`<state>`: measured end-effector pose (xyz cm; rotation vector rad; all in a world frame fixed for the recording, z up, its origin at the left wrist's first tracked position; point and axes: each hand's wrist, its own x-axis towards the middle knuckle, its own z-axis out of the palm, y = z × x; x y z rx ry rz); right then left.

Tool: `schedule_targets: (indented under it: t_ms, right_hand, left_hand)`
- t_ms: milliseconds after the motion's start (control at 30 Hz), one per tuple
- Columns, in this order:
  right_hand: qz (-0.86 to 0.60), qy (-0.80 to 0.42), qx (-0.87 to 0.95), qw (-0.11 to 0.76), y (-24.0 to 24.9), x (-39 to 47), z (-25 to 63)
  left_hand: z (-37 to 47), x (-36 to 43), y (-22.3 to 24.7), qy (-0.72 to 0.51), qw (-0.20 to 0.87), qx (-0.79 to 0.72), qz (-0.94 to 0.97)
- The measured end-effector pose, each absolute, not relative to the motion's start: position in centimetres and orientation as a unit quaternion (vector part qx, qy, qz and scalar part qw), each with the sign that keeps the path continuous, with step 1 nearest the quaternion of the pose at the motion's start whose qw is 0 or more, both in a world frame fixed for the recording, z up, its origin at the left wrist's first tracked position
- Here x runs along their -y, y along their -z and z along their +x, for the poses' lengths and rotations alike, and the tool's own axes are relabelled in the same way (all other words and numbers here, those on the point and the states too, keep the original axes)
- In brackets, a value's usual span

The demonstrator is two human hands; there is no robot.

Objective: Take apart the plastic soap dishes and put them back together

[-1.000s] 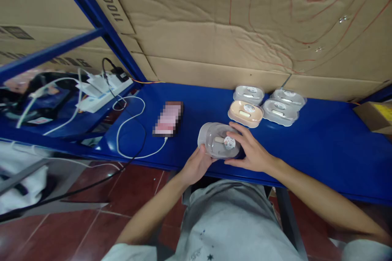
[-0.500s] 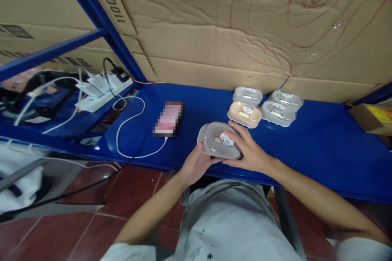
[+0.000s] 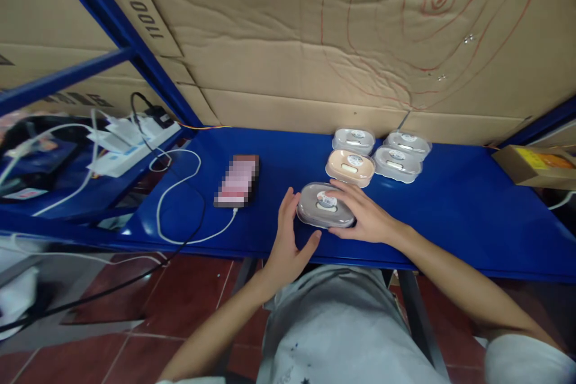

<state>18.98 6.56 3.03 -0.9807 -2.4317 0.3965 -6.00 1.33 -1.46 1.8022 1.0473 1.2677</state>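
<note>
A grey lidded soap box, oval with a glossy cover and a round label on top, rests on the blue shelf near its front edge. My right hand grips it from the right, fingers over the top corner and thumb at the near side. Beside its left end is my left hand, thumb spread wide from the fingers, the fingertips at or very near the box's edge. Just behind stands a peach soap box of the same shape.
Several clear-grey soap boxes stand at the back by the cardboard wall. To the left lies a phone on a white charging cable. A power strip sits further left; a cardboard box is at the right.
The grey soap box has gone from tilted in both hands to lying level on the shelf. My left hand has let go and opened. The view has shifted slightly.
</note>
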Motion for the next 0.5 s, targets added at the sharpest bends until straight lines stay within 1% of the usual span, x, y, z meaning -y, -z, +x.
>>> schedule_targets:
  t_ms: [200, 333, 500]
  right_hand:
    - [-0.372, -0.156, 0.890, 0.211, -3.7, -5.2, 22.4]
    - [-0.455, -0.146, 0.843, 0.246, -2.9, -2.7, 27.0]
    - [-0.528, -0.094, 0.796, 0.281, -2.3, -0.7, 31.9]
  left_hand:
    - [-6.0, -1.6, 1.3, -0.470, 0.355, -0.402, 0.701]
    - [-6.1, -1.7, 0.9, -0.464, 0.366, -0.395, 0.703]
    - [-6.0, -1.6, 0.1, -0.417, 0.340, -0.420, 0.731]
